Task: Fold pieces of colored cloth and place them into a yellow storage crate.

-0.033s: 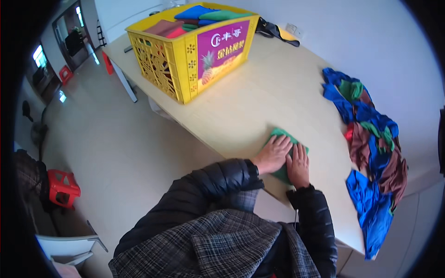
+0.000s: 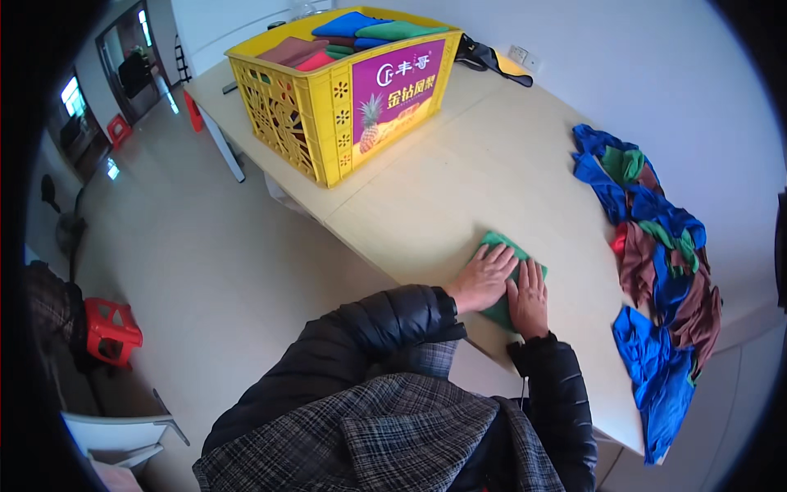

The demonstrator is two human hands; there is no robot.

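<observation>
A folded green cloth (image 2: 498, 312) lies flat near the front edge of the table. My left hand (image 2: 485, 278) rests on its left part, palm down with the fingers stretched out. Beside it, my right hand (image 2: 529, 305) lies flat on the cloth's right part, its fingers extended and pointing away from me. Both hands press on top of the cloth rather than gripping it, and they hide much of its middle. Its far corner and part of its near edge show around them.
A yellow plastic crate (image 2: 326, 131) holding folded cloths in several colours stands at the table's far left. Crumpled blue, brown, green and red cloths (image 2: 656, 221) lie along the right side by the wall. A black strap (image 2: 500, 67) lies behind the crate. A red stool (image 2: 113, 332) stands on the floor.
</observation>
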